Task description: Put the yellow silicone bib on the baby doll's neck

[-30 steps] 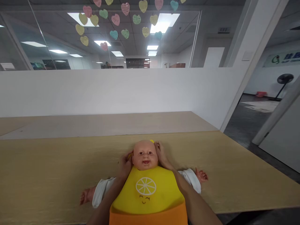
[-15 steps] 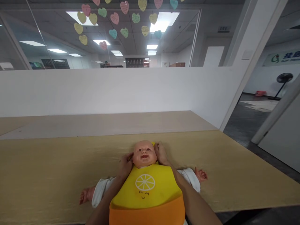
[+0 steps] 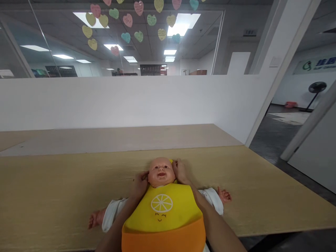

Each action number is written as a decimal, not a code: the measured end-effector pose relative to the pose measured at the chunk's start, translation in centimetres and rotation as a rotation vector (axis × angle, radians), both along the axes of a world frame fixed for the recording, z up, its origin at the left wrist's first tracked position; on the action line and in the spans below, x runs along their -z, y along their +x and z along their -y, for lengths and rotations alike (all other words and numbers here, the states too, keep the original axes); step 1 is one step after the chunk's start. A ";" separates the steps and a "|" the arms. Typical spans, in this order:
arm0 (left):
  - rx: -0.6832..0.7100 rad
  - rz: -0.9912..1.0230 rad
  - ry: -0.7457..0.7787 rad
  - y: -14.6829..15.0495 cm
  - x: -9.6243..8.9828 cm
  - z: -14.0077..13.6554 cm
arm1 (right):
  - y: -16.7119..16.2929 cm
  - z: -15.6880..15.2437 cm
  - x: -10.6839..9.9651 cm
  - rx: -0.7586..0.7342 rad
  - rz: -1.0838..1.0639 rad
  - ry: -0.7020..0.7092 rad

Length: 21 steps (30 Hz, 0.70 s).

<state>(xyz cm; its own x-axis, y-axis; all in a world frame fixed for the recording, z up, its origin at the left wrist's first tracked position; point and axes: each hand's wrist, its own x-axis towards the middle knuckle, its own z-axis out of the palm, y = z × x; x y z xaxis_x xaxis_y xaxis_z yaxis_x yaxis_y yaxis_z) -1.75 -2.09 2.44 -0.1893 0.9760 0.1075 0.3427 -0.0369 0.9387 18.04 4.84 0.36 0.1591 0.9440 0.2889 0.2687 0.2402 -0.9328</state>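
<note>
A baby doll [image 3: 160, 170] lies face up on the table, arms in white sleeves spread to both sides. Over its chest is a yellow bib [image 3: 181, 203] with a lemon-slice print and an orange pocket [image 3: 164, 241]. My right hand [image 3: 180, 172] is closed beside the doll's head, where a yellow strap end of the bib shows at its fingers. On the other side of the neck is my left hand [image 3: 141, 184], fingers curled in behind the head; their tips and whatever they hold are hidden. Both forearms pass along the bib's sides.
The wooden table [image 3: 65, 189] runs to a raised pale board [image 3: 126, 138] at the back, against a white wall [image 3: 131, 101]. Heart-shaped notes [image 3: 139, 7] stick to the glass above. At the right, beyond the table's edge, stand a doorway and a fan [image 3: 317, 87].
The hands and the doll stay in nearly the same places. The whole view has shifted very slightly.
</note>
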 end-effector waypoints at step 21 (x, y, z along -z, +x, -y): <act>0.002 0.251 0.188 -0.6 -4.7 6.9 | 0.9 10.9 -11.6 -0.613 -0.105 0.143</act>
